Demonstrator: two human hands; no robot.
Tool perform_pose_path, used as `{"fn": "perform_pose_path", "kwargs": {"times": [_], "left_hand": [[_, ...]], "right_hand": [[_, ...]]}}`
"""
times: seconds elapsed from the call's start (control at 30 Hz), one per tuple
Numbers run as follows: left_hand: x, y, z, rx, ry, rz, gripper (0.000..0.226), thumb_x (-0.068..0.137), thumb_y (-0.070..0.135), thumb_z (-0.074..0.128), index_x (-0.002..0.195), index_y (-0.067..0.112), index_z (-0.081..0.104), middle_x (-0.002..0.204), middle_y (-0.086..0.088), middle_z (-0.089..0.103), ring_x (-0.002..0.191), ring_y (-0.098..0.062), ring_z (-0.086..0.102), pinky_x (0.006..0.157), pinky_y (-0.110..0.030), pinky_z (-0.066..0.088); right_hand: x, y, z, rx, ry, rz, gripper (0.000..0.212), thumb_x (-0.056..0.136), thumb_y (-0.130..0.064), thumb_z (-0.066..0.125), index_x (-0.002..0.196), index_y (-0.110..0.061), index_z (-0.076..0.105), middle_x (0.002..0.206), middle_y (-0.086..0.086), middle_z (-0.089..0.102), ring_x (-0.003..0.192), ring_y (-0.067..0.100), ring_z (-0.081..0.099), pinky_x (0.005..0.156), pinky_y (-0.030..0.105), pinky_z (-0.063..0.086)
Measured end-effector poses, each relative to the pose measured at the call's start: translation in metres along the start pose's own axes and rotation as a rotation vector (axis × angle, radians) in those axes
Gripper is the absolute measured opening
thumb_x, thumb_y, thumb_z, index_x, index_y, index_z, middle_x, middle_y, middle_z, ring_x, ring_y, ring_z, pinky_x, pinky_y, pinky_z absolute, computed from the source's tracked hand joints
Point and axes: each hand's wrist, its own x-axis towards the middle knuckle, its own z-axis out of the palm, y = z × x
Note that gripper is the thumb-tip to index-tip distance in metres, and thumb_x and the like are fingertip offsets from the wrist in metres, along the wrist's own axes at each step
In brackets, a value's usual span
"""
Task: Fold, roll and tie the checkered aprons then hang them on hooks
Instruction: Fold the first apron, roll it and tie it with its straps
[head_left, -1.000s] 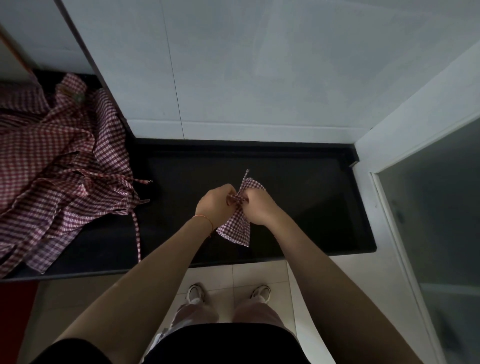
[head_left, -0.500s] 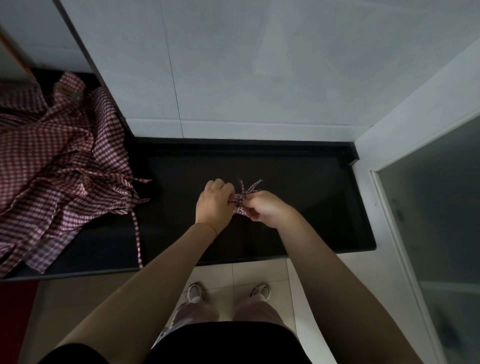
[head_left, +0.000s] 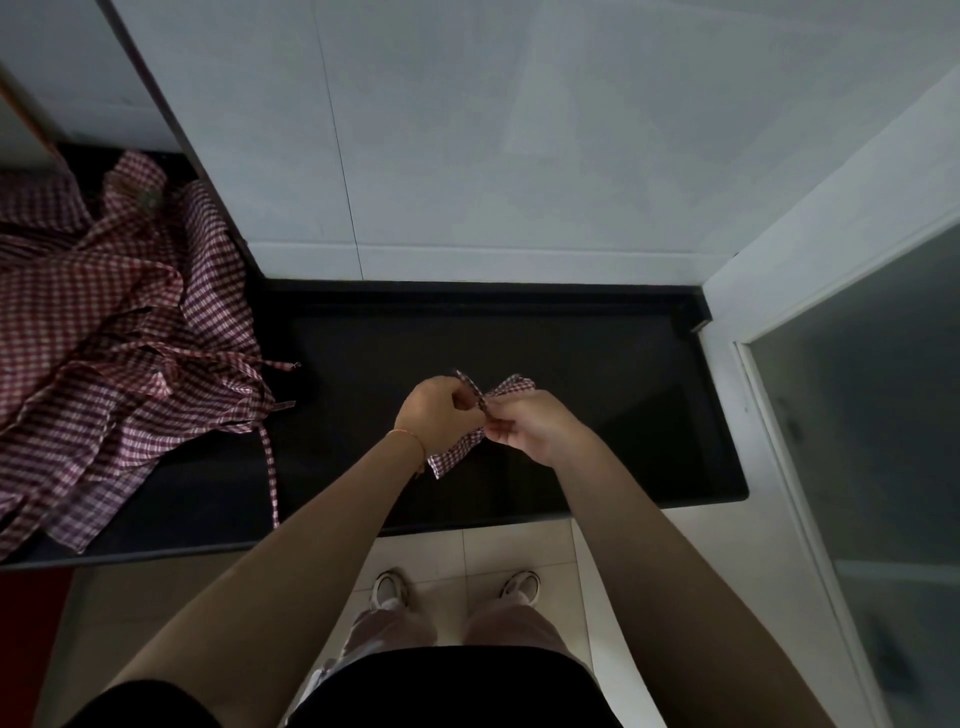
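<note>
Knot could slip loose if ties let go too soon; roll would then pop open.

Rolled apron (head_left: 457, 451) held just above bench (head_left: 597, 395), mid-frame, long axis from 7 to 1 o'clock.

Left hand (head_left: 434, 415) & right hand (head_left: 530, 423) both pinching thin ties (head_left: 475, 392), grip tight.

Loose apron pile (head_left: 104, 332) at 9 o'clock, well apart.

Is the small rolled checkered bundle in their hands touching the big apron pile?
Apart. Head view: small red-checkered rolled bundle is separated from the crumpled red-checkered apron pile by bare black countertop.
</note>
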Motion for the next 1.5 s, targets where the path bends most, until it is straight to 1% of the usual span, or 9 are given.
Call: {"fn": "perform_pose_path", "kwargs": {"times": [0.27,0.47,0.77,1.03,1.13,1.23,1.33,1.4,1.5], "left_hand": [[0.009,0.008,-0.007,0.106,-0.201,-0.101,0.018,0.098,0.033,0.052,0.083,0.024,0.057,0.085,0.002,0.059,0.076,-0.009,0.053,0.069,-0.025,0.041],[0.007,0.0,-0.009,0.006,-0.129,-0.044,0.01,0.094,0.028,0.063,0.098,0.021,0.07,0.092,0.005,0.066,0.084,-0.008,0.06,0.077,-0.025,0.049],[0.006,0.001,-0.015,-0.119,-0.164,-0.165,0.028,0.098,0.036,0.056,0.079,0.018,0.064,0.073,0.002,0.059,0.063,-0.007,0.052,0.057,-0.02,0.041],[0.004,-0.019,-0.019,-0.227,-0.073,-0.357,0.028,0.102,0.027,0.048,0.08,0.013,0.058,0.082,-0.003,0.056,0.073,-0.012,0.052,0.065,-0.025,0.044],[-0.001,-0.026,-0.015,-0.28,-0.054,-0.415,0.027,0.102,0.027,0.049,0.081,0.012,0.058,0.08,-0.003,0.055,0.071,-0.012,0.051,0.064,-0.025,0.043],[0.0,-0.029,-0.017,-0.242,-0.049,-0.387,0.028,0.1,0.029,0.053,0.076,0.015,0.057,0.078,-0.002,0.055,0.069,-0.01,0.051,0.063,-0.024,0.042],[0.003,-0.029,-0.022,-0.093,0.001,-0.291,0.008,0.091,0.027,0.065,0.091,0.02,0.06,0.097,0.002,0.057,0.084,-0.01,0.057,0.071,-0.024,0.046],[0.005,-0.023,-0.021,-0.08,0.018,-0.187,0.021,0.087,0.027,0.068,0.107,0.026,0.061,0.111,0.004,0.055,0.099,-0.012,0.057,0.085,-0.03,0.051],[0.007,-0.001,-0.016,-0.043,-0.136,-0.046,0.048,0.079,0.039,0.074,0.123,0.027,0.059,0.121,0.004,0.054,0.111,-0.013,0.054,0.096,-0.033,0.047]], "right_hand": [[-0.002,0.006,-0.001,0.019,0.017,-0.048,0.02,0.093,0.004,0.059,0.109,-0.003,0.068,0.112,0.014,0.067,0.104,0.024,0.066,0.085,0.034,0.057],[0.0,0.006,-0.004,0.041,0.043,-0.095,0.017,0.091,0.004,0.061,0.104,-0.004,0.068,0.111,0.015,0.068,0.102,0.025,0.067,0.086,0.035,0.057],[0.003,0.009,-0.003,0.015,0.126,-0.133,0.015,0.092,0.002,0.063,0.106,-0.003,0.067,0.108,0.014,0.068,0.099,0.025,0.068,0.072,0.029,0.058],[0.013,0.02,-0.013,-0.222,0.374,-0.202,0.006,0.095,-0.011,0.062,0.098,-0.015,0.066,0.097,0.005,0.07,0.086,0.016,0.069,0.07,0.025,0.056],[0.016,0.025,-0.013,-0.235,0.375,-0.208,0.005,0.096,-0.013,0.061,0.098,-0.015,0.065,0.096,0.004,0.068,0.086,0.016,0.068,0.071,0.026,0.056],[0.016,0.023,-0.012,-0.218,0.326,-0.216,0.007,0.096,-0.012,0.061,0.1,-0.014,0.065,0.098,0.005,0.069,0.09,0.016,0.069,0.077,0.029,0.059],[0.016,0.018,-0.012,-0.218,0.28,-0.244,0.009,0.097,-0.011,0.06,0.103,-0.014,0.065,0.1,0.005,0.07,0.091,0.016,0.07,0.08,0.031,0.06],[0.014,0.012,-0.008,-0.268,0.246,-0.255,0.007,0.097,-0.011,0.059,0.099,-0.014,0.065,0.099,0.006,0.07,0.091,0.017,0.07,0.082,0.033,0.06],[0.012,0.002,0.001,-0.365,0.174,-0.286,0.01,0.098,-0.011,0.058,0.098,-0.012,0.068,0.101,0.01,0.07,0.092,0.019,0.07,0.087,0.039,0.059]]}}
